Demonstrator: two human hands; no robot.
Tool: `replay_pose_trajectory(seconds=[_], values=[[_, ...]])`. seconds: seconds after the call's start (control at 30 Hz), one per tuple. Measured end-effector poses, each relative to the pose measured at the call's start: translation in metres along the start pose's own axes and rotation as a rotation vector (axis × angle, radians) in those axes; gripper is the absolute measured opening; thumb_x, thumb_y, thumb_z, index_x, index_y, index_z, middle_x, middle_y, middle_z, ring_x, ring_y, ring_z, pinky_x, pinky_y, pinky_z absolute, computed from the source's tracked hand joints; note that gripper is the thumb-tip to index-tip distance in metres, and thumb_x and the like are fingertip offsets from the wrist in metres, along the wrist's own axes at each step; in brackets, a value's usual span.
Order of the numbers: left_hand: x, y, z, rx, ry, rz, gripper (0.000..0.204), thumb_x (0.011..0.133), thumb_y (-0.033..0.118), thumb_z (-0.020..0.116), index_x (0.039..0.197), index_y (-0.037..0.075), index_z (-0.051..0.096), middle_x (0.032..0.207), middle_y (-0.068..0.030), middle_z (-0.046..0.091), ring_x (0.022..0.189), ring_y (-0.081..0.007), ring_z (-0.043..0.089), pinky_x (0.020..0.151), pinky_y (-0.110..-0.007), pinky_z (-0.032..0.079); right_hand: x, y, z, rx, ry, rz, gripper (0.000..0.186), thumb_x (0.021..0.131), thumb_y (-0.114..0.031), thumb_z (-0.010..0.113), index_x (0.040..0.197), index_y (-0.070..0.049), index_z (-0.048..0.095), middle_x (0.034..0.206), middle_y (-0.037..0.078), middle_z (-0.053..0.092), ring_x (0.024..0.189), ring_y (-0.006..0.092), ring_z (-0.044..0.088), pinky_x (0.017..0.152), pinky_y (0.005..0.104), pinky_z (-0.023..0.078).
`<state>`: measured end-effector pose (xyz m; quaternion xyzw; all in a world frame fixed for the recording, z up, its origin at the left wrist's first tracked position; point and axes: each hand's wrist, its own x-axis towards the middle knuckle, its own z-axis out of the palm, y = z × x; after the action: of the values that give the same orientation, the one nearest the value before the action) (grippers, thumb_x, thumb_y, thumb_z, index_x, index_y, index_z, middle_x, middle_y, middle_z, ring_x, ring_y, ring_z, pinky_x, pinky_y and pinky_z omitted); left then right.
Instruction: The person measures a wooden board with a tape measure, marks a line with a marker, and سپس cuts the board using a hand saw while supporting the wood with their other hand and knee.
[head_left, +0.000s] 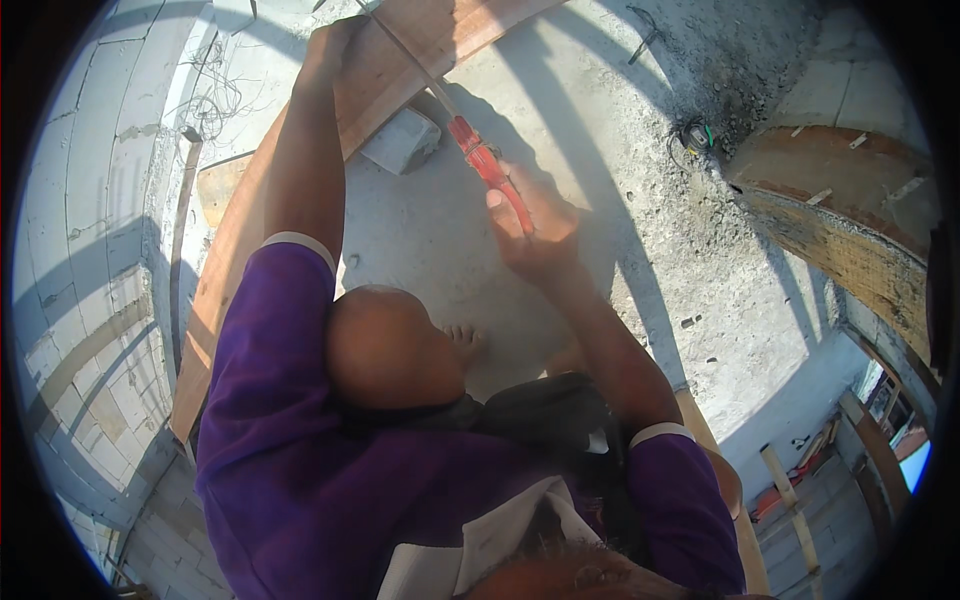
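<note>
My right hand [540, 232] has its fingers wrapped round the handle of the red-handled saw [485, 163], just off the plank's [372, 105] right edge, the blade [430, 80] reaching across it. My left hand [338, 42] is at the plank, left of the blade, its fingers too shadowed to tell; I'd judge steady pressure there and long, straight strokes best.

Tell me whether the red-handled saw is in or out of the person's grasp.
In: the fingers of the right hand wrap the red-handled saw, its blade reaching across the wooden board.
</note>
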<state>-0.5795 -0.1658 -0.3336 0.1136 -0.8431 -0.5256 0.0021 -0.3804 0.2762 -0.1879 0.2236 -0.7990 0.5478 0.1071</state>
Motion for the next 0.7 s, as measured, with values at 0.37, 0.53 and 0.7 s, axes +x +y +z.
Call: replay_pose_trajectory(seconds=[0.37, 0.53, 0.7], values=[[-0.005, 0.026, 0.007, -0.031, 0.100, -0.182, 0.049, 0.093, 0.039, 0.062, 0.127, 0.005, 0.074, 0.123, -0.0111, 0.072, 0.112, -0.0222, 0.065, 0.099, -0.034, 0.048, 0.006, -0.008, -0.005, -0.088, -0.050, -0.041, 0.027, 0.086, -0.010, 0.075, 0.108, 0.006, 0.070, 0.100, 0.022, 0.071, 0.065, 0.0321, 0.067, 0.059, 0.0399, 0.058], [0.005, 0.017, 0.008, 0.028, 0.152, -0.174, 0.050, 0.091, 0.040, 0.068, 0.125, 0.003, 0.073, 0.119, -0.0121, 0.074, 0.111, -0.0233, 0.066, 0.098, -0.033, 0.048, 0.006, -0.003, -0.004, -0.115, -0.003, -0.107, 0.011, 0.085, -0.007, 0.075, 0.093, -0.002, 0.070, 0.107, 0.023, 0.070, 0.065, 0.0297, 0.068, 0.055, 0.0377, 0.059], [0.019, -0.004, 0.004, -0.084, 0.188, -0.280, 0.060, 0.080, 0.044, 0.078, 0.116, -0.004, 0.074, 0.109, -0.0125, 0.073, 0.101, -0.0219, 0.064, 0.088, -0.034, 0.049, 0.008, 0.003, -0.006, -0.155, 0.001, -0.186, 0.008, 0.085, -0.007, 0.075, 0.090, -0.005, 0.069, 0.107, 0.024, 0.070, 0.065, 0.0286, 0.068, 0.054, 0.0364, 0.058]])
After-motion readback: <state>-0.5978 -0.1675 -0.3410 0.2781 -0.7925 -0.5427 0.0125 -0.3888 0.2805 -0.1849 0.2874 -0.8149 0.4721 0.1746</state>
